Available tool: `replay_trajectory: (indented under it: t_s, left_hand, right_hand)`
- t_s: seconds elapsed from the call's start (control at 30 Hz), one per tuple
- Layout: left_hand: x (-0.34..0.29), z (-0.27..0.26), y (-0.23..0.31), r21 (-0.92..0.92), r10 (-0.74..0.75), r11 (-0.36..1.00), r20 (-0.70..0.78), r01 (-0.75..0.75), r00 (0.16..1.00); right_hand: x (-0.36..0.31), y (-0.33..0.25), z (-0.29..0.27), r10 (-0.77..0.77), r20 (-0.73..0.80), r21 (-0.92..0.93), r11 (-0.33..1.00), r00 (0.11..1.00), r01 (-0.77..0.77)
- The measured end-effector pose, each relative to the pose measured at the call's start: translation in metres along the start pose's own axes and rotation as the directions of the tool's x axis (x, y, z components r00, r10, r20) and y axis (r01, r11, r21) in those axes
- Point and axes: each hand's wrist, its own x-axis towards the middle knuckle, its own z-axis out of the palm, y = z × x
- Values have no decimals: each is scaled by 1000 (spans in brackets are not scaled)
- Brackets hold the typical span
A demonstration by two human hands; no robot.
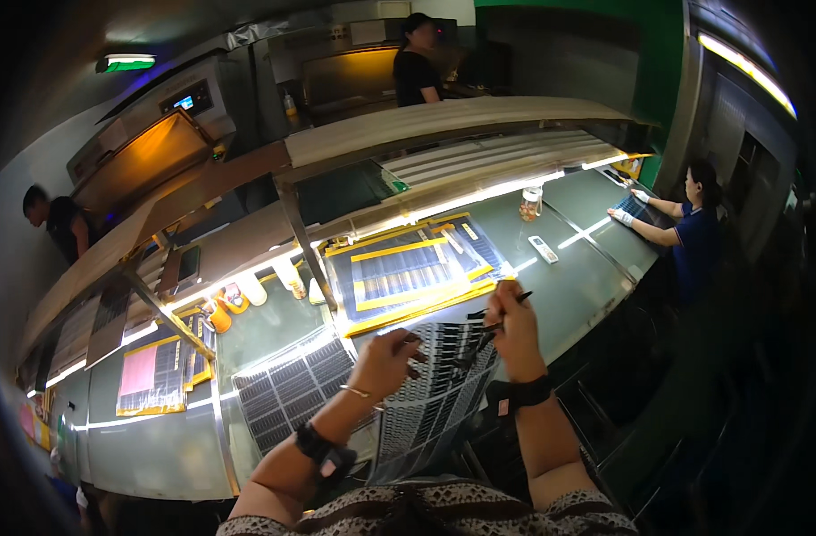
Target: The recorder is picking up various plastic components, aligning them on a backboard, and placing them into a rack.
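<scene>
A thin dark sheet with rows of pale patterned cells (436, 393) is tilted up in front of me, over the near table edge. At its upper left, my left hand (385, 364) is closed with curled fingers on the sheet's edge. My right hand (517, 332) pinches a thin dark pen-like tool (526, 296) at the sheet's upper right; its exact kind is unclear. Left of the sheet, a similar dark gridded panel (293, 386) lies flat on the table (167, 457). Both wrists wear dark bands.
Yellow-edged document boards (406, 264) lie beyond my hands, under a lit shelf (461, 121). A white remote-like device (543, 249) and a jar (531, 204) stand further right. White bottles (251, 288) and orange containers (217, 315) are left. A gloved co-worker (698, 219) handles a dark sheet.
</scene>
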Motion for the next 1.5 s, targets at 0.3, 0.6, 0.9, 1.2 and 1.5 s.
replay_trajectory:
  t_s: [0.3,0.6,0.9,1.2,1.5]
  left_hand:
    - [-29,-60,24,-1,-70,998,-48,70,996]
    - [-112,-212,30,114,138,990,-612,-87,778]
    - [-240,-324,-151,-409,-258,873,-849,-265,462]
    - [-257,-238,-353,-764,-768,571,-626,-301,132]
    - [-201,-151,-386,-867,-922,269,-358,-420,148]
  right_hand:
    - [36,-65,-138,-397,-217,-409,866,892,287]
    - [-24,-140,-357,-618,-454,-726,674,641,136]
    - [-98,47,-302,208,-623,-89,939,754,-333]
    - [-94,196,-307,237,-879,-77,785,413,-614]
    - [-99,188,-287,-449,-469,-793,594,760,-138]
